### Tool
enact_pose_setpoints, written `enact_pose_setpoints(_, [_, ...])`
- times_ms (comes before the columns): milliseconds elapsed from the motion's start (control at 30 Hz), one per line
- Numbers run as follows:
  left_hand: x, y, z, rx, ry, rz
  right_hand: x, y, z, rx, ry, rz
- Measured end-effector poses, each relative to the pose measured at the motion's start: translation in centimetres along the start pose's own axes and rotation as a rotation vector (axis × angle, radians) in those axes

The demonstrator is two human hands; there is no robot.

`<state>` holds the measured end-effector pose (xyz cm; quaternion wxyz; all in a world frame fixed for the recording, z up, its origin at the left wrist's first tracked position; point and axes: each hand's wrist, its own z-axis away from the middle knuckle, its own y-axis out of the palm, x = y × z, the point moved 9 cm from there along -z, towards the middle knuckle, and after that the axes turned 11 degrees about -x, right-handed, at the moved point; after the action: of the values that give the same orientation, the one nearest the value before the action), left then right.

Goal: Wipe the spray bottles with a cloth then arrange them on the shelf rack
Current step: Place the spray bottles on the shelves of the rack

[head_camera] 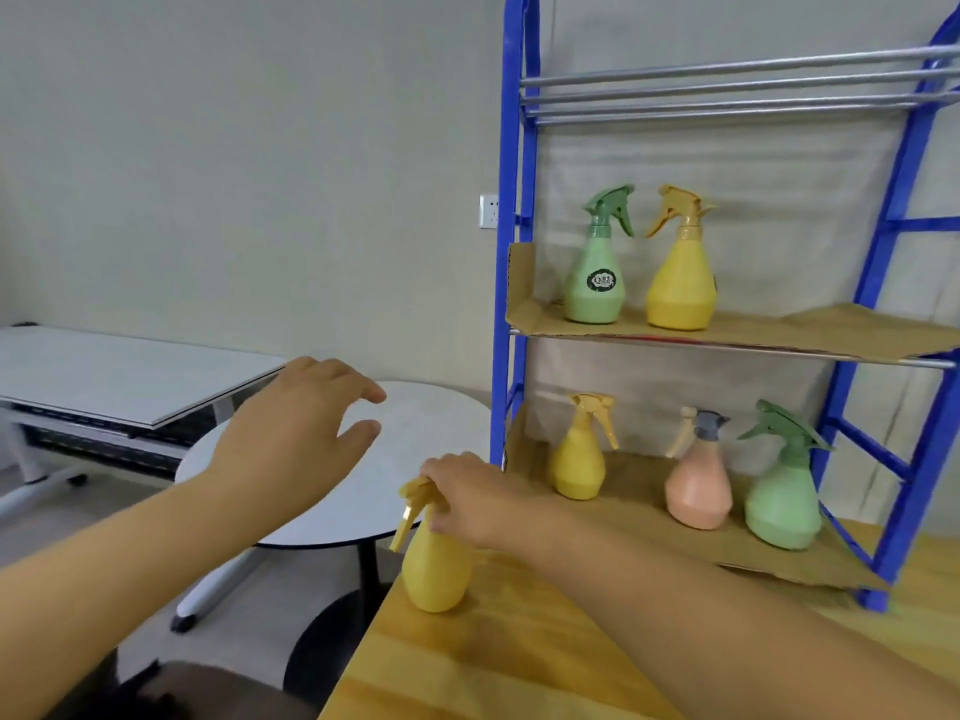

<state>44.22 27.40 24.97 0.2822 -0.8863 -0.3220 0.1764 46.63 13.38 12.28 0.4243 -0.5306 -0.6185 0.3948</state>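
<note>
Under right hand (467, 496): yellow bottle (435, 569) gripped by trigger | left hand (296, 433) open, empty | risk: bottle topples off nearby counter (519, 641) edge

wall: grey-green (234, 148); round white table (431, 407); wooden tabletop (493, 657)

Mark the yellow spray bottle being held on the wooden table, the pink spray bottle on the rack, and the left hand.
Yellow spray bottle (435, 574): head view, lower body.
Pink spray bottle (698, 491): head view, body.
Left hand (291, 433): head view, back of hand.

head-height, forward-down, close over hands (384, 459)
</note>
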Motion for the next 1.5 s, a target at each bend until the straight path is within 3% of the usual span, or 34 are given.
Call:
enact_pose_setpoints(200, [0.0, 1.1, 0.7, 0.023, -0.088, 0.092, -2.2, -2.1, 2.6, -0.108, 0.110, 0.021])
enact_pose_setpoints(333, [-1.9, 3.0, 1.0, 0.035, -0.116, 0.184, -6.1, -9.8, 5.3, -0.391, 0.340, -0.201])
enact_pose_setpoints(467, [-4.8, 4.8, -0.1, 0.022, -0.081, 0.259, -8.9, -20.2, 8.5, -0.661, 0.421, -0.377])
enact_pose_setpoints(633, [-9.6, 6.8, -2.3, 0.018, -0.008, 0.355, -12.3, -33.8, 12.8, -0.958, 0.414, -0.210])
enact_pose_setpoints(733, [-12.3, 7.8, -3.3, 0.024, 0.014, 0.424, -15.4, -39.2, 14.1, -1.053, 0.438, -0.019])
enact_pose_setpoints(1000, [-16.9, 11.3, -3.7, 0.079, 0.107, 0.474, -26.4, -40.9, 12.0, -1.006, 0.568, 0.212])
enact_pose_setpoints(1500, [-18.0, 16.2, -4.0, 0.212, 0.140, 0.510, -34.3, -35.8, 7.9, -0.838, 0.615, 0.121])
